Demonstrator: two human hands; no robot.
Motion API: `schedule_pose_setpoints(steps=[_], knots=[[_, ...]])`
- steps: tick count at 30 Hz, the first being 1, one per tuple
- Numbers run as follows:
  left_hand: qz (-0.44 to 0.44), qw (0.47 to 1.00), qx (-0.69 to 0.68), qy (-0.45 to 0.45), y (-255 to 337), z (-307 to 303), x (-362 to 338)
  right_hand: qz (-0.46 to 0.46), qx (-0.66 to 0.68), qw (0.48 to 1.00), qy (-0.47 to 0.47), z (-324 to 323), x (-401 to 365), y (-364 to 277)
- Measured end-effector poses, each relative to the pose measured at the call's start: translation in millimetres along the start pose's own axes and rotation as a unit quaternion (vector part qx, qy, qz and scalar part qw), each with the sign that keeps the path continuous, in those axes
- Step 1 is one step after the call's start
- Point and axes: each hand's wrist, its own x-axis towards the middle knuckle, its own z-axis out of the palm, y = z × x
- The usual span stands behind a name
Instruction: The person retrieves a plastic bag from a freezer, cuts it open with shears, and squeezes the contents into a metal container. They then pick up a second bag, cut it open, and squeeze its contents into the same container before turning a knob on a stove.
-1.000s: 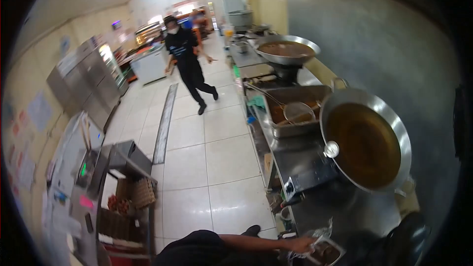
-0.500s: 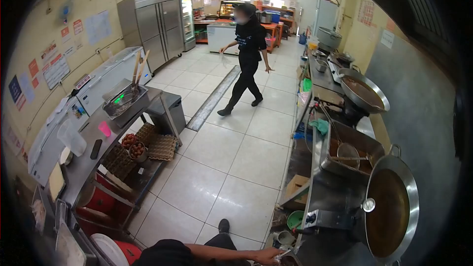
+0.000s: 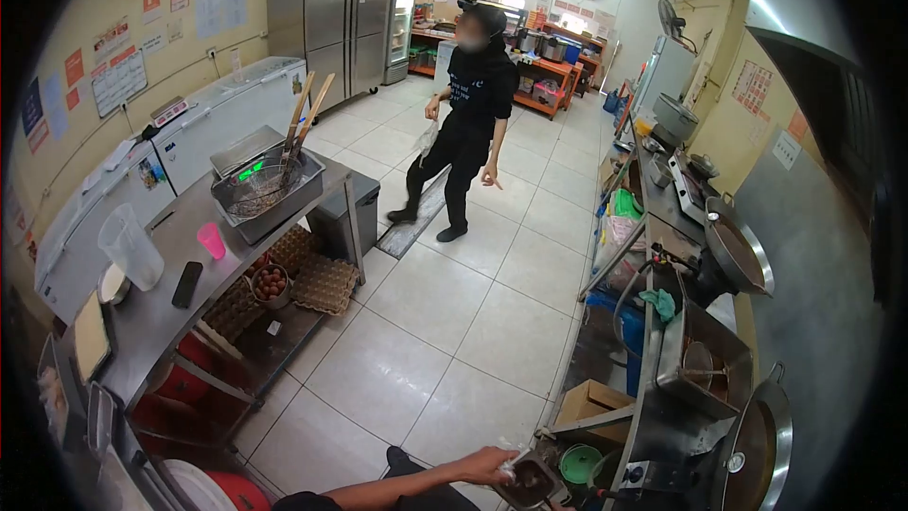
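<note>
My left hand (image 3: 487, 465) reaches in from the bottom edge, fingers closed at the rim of a small square metal container (image 3: 532, 484) with dark contents. A bit of clear plastic (image 3: 514, 459) shows at the fingertips. Just right of the container is a green bowl (image 3: 579, 464) on the lower shelf. My right hand is out of the picture.
A person (image 3: 463, 123) in black stands in the aisle, a clear plastic bag (image 3: 427, 139) in one hand. Woks (image 3: 761, 445) and a deep metal tray (image 3: 695, 350) line the right counter. On the left, a steel table (image 3: 251, 260) carries a basin, pink cup and phone.
My left hand and the metal container have moved left and away from the counter. My view has turned left. The person in the aisle has come closer and turned more toward me.
</note>
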Motion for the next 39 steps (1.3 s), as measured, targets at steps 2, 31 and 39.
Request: schedule_pose_setpoints(steps=[2, 31, 39], knots=[[-0.021, 0.999, 0.007, 0.049, -14.6, -34.6, -17.6, -0.083, -0.034, 0.996, 0.003, 7.3, 41.7, -17.5], [-0.193, 0.877, 0.132, 0.419, -69.2, -332.6, -52.7, -0.475, -0.019, 0.879, -0.044, 29.2, 449.2, -283.3], [-0.21, 0.91, 0.073, 0.351, -109.7, -437.8, 53.0, -0.399, -0.021, 0.916, -0.038, -4.0, 567.6, -288.6]])
